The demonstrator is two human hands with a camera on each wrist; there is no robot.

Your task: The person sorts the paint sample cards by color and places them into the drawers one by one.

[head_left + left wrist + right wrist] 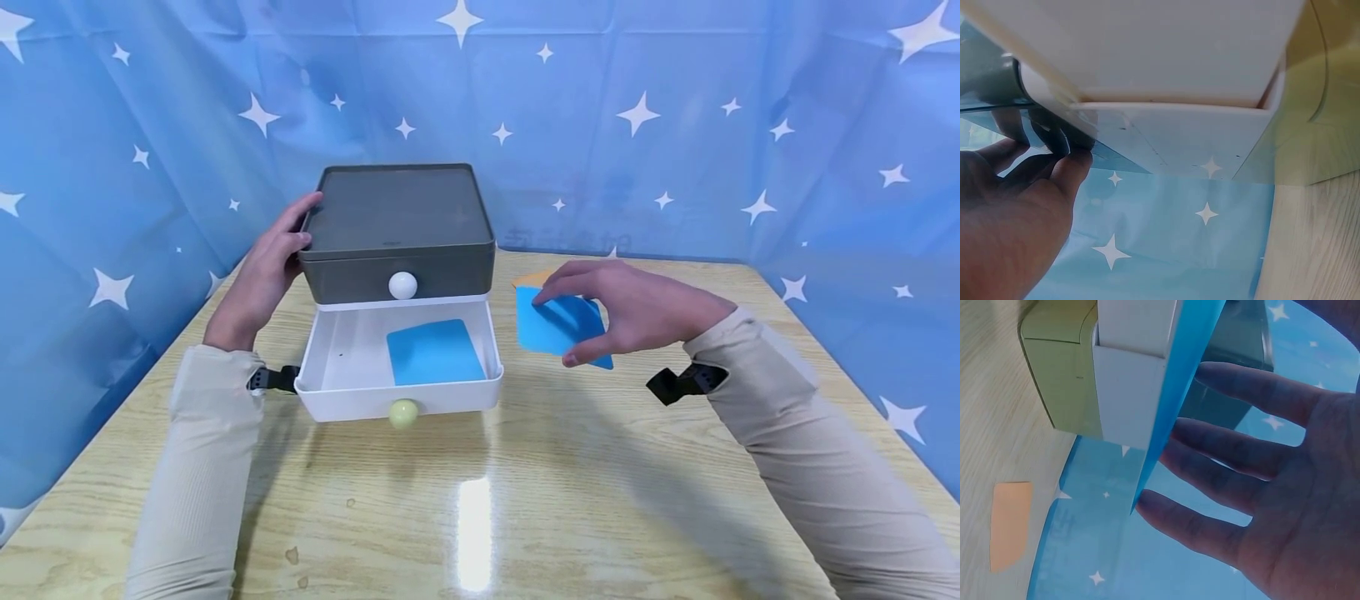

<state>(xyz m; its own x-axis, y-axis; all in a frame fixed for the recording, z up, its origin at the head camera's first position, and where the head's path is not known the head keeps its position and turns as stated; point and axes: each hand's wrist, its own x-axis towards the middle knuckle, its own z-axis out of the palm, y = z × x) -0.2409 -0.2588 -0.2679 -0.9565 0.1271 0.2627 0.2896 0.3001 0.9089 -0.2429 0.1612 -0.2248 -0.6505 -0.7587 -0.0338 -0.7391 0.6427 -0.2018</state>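
Observation:
A desktop drawer box with a dark grey upper tier [397, 208] stands on the table. Its white drawer [450, 398] is pulled out at the front, and a blue card [435, 354] lies inside, toward the right. My left hand [262, 267] rests against the grey tier's left side, fingertips at the top rim; the left wrist view shows its fingers [1075, 169] touching the dark wall. To the box's right, my right hand [637, 304] pinches another blue card [551, 325] between thumb and fingers. In the right wrist view that card [1179, 381] appears nearly edge-on against several fingertips.
An orange card [528, 279] lies on the table behind the held card, partly covered. The box has a white knob [402, 286], a pale green knob [403, 414] and a green lower tier [1060, 375]. A blue starred curtain [570, 83] hangs behind the table [375, 517].

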